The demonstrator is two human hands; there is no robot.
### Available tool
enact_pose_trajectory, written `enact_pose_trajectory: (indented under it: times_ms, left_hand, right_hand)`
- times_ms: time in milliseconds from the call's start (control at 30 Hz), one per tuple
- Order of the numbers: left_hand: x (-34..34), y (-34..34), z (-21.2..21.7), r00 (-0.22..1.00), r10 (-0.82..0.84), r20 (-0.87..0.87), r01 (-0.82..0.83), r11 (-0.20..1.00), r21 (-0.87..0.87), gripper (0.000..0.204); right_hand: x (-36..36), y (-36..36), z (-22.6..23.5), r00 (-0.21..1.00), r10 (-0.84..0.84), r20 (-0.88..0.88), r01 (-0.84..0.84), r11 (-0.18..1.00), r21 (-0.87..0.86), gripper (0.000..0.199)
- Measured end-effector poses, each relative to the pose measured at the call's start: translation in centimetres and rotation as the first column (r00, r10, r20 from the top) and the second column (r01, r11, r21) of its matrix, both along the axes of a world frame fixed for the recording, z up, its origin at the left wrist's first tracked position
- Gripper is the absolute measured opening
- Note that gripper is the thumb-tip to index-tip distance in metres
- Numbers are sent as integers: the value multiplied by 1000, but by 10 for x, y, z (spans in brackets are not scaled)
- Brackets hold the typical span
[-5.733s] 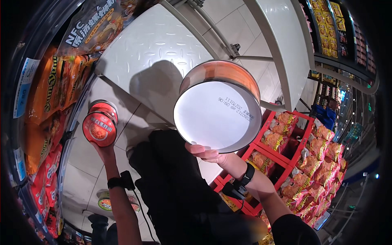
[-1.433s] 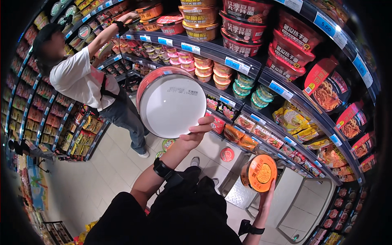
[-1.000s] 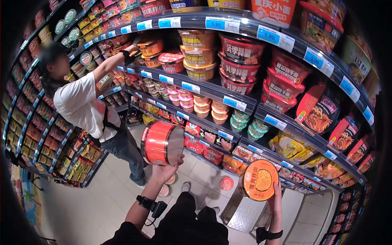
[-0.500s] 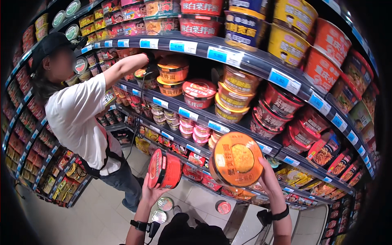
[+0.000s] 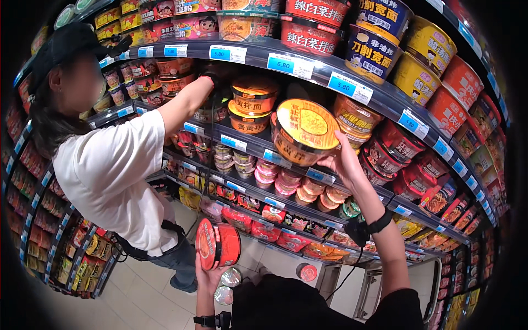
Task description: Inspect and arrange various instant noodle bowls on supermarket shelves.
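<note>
the right hand (image 5: 344,165) is raised to the shelves, its fingers spread and curled around the rim of an orange noodle bowl (image 5: 305,132), which is gripped from its lower right side. the bowl is found at about ten o'clock from the hand, touching the palm and fingertips. it is tilted, with its yellow-orange lid turned up and toward the camera and its short axis leaning toward eleven o'clock; its base is pointed at the shelf edge (image 5: 286,160) just below it. a dark band (image 5: 379,223) is worn on the wrist.

the left hand (image 5: 206,275) is held low, closed from below around a red noodle bowl (image 5: 218,243), which sits at twelve o'clock from the palm. this bowl is stood on edge, its lid faced toward nine o'clock.

at ten o'clock, another person in a white t-shirt (image 5: 110,170) is seen with an arm stretched to the same shelf.
</note>
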State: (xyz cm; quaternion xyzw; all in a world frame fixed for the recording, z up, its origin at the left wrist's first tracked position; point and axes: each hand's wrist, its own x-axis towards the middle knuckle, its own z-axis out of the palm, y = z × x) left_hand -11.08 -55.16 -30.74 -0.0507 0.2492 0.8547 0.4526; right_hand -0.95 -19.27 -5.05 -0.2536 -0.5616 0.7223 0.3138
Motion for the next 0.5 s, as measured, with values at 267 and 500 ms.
enact_pose_trajectory:
  times_ms: [267,500]
  left_hand:
    - [-3,2,-6,989,108,102,-106,994,-21,63]
    - [-14,15,-10,999,14,-48,-14,1000,3,64]
  right_hand:
    - [-39,12,1,998,-58,-1,58,998,6,49]
    - [-36,-1,13,998,-69,6,69,998,-6,53]
